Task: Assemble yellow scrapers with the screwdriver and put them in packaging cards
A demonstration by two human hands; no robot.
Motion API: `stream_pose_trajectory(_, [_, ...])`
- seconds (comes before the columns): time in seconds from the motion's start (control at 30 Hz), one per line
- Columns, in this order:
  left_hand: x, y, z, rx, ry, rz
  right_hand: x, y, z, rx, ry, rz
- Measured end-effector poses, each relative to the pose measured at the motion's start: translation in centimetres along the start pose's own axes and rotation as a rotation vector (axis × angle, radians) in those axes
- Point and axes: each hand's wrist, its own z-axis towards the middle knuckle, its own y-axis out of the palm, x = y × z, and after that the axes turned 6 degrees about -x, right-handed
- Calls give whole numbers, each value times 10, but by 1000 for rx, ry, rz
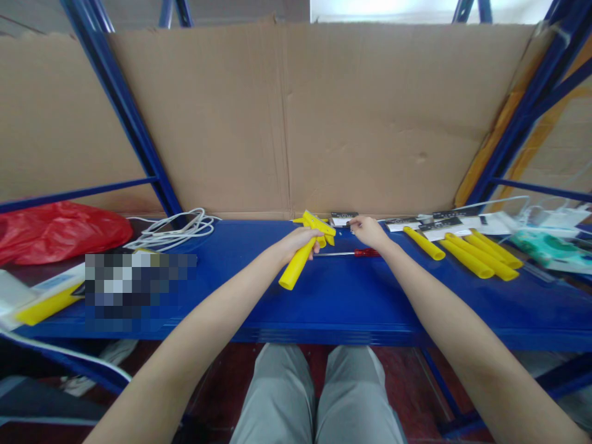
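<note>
A yellow scraper tool is gripped by the closed left hand above the blue shelf. The right hand is pinched shut on something too small to identify, beside a black-and-white packet. A red-handled screwdriver lies between the 2 hands. Yellow handles are laid out at right.
</note>
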Motion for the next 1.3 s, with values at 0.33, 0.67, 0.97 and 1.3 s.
stream_pose_trajectory(0.33, [15,23,29,-28,-123,-186,3,-2,-3,41,68,-32])
stream_pose_trajectory(0.67, [8,32,65,39,-190,-202,1,-7,-5,42,83,-19])
stream_pose_trajectory(0.97, [10,34,62,61,-194,-218,5,-2,-2,57,53,-31])
stream_pose_trajectory(1.3, [14,-12,39,98,-69,-222,-1,-13,-9,-316,-91,-83])
